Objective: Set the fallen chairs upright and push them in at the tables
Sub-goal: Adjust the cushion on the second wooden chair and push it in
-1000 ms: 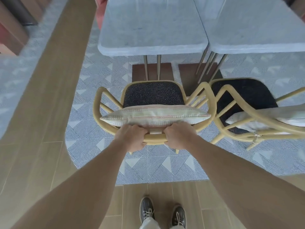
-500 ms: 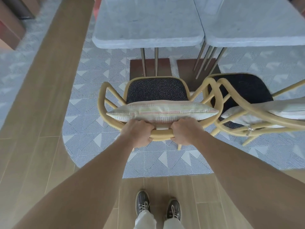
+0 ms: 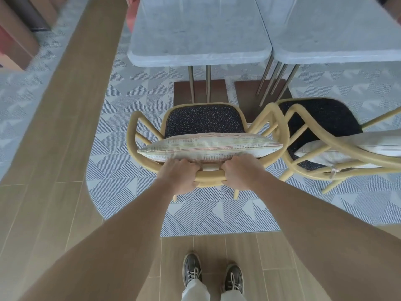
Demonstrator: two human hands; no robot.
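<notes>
- A dining room: wood-plank floor (image 3: 71, 118) on the left, a patterned blue-grey rug (image 3: 121, 170) under two grey stone-look surfaces, the left surface (image 3: 195, 33) and the right surface (image 3: 338, 33), set side by side.
- The left hand (image 3: 178, 175) is wrapped around the top rail of the near chair (image 3: 204, 121), fingers curled under the rail.
- This chair stands upright, a striped cushion (image 3: 209, 146) against its back, its seat short of the left surface's edge.
- The right hand (image 3: 242, 171) is closed on the same rail, just beside the left.
- The second chair (image 3: 321, 118), upright, stands at an angle, touching the near chair's arm and not tucked in.
- Judged: righting seems done here; pushing both chairs in remains.
</notes>
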